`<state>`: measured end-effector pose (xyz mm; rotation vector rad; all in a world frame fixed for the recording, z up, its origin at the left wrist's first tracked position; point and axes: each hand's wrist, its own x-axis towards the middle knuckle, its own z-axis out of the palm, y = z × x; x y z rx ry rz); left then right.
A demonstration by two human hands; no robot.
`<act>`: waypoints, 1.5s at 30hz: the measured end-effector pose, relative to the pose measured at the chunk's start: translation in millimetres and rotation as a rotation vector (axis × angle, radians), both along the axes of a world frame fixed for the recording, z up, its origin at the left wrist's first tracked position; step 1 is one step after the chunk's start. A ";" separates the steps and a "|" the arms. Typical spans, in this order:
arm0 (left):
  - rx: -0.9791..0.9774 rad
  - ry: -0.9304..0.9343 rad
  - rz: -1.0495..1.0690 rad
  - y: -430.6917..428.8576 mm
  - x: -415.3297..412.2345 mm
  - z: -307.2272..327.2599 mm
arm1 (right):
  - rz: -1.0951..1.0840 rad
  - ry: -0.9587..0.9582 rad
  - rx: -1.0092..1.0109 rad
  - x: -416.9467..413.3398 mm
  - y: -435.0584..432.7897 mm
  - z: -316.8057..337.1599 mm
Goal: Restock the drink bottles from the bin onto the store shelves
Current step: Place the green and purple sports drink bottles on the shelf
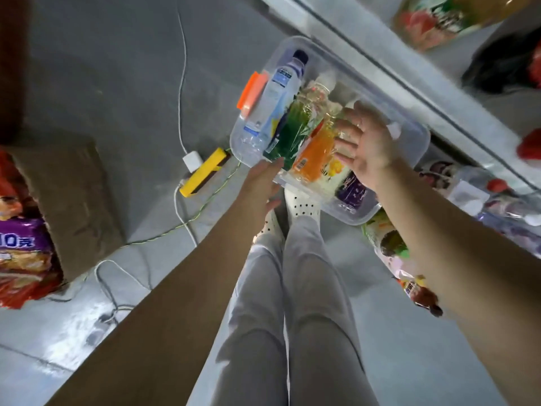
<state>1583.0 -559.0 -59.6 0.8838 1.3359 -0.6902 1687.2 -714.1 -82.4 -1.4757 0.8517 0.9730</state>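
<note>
Flooring of smooth grey (117, 83) is filling most of the head view, with grey metal store shelves (439, 92) running along the right edge and carrying some stock. Beside them, a clear rectangular plastic bin (294, 43) is sitting on the floor, just ahead of the person's feet. Both bare arms are reaching down toward it.

The right hand (369, 145) is hovering over the middle of the bin, its fingers (347, 128) lying spread and slightly bent across the bottles. Blur is preventing me from telling whether they are grasping one or only touching. The left hand (262, 178) is stretching toward the bin's near rim, fingers straight and released, holding nothing.

Inside the bin, the drink bottles are lying on their sides, touching one another: a white bottle with blue label and dark cap (273, 98), a green bottle (292, 127), an orange bottle (316, 153) and, nearest the feet, a purple-labelled bottle (352, 190).

I am judging this to be the picking step, with most of the bin not yet shelved. For the next move I am expecting the right hand to need a firm wrap round one bottle's body, so that it is lifting clear of its neighbours before turning upright toward the shelves.
</note>
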 end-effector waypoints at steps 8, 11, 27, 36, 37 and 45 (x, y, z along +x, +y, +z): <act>0.121 0.115 0.026 1.5 11.6 -72.4 | 0.091 0.026 -0.035 27.7 22.1 -54.3; 0.165 0.085 0.008 -5.0 10.1 -82.7 | 0.096 0.041 -0.055 31.3 33.8 -54.9; -0.037 0.035 -0.264 -10.1 -18.8 -35.5 | 0.302 0.105 -0.044 14.1 18.6 -25.6; -0.018 -0.133 -0.537 8.2 -29.6 92.4 | 0.017 0.032 0.137 -19.5 5.9 81.1; 0.001 -0.172 -0.560 11.8 -25.6 112.0 | 0.025 -0.003 0.142 -20.2 8.4 102.5; 0.034 -0.569 -0.391 32.7 -13.8 300.0 | 0.019 -0.307 0.272 -25.1 34.1 335.8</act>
